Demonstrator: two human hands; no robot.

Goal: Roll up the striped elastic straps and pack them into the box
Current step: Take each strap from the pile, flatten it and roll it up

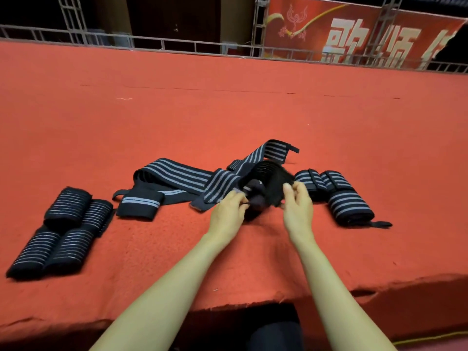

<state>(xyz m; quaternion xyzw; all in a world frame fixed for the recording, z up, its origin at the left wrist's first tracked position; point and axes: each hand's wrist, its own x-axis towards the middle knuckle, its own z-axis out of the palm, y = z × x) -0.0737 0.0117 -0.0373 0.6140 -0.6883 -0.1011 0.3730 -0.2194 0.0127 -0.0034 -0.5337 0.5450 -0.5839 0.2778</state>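
Observation:
Both hands hold a partly rolled black strap with grey stripes (268,184) just above the red carpet. My left hand (229,211) pinches its near end and my right hand (298,206) grips the right edge of the roll. The strap's loose tail (268,152) runs away behind the roll. A second unrolled strap (172,178) lies to the left. Several finished rolls (60,231) sit in a group at the far left. Three more rolls (336,193) lie to the right. No box is in view.
The red carpeted platform (228,102) stretches far ahead, with its front edge (253,302) near my elbows. A metal truss rail (177,45) and a red banner (354,34) close off the back.

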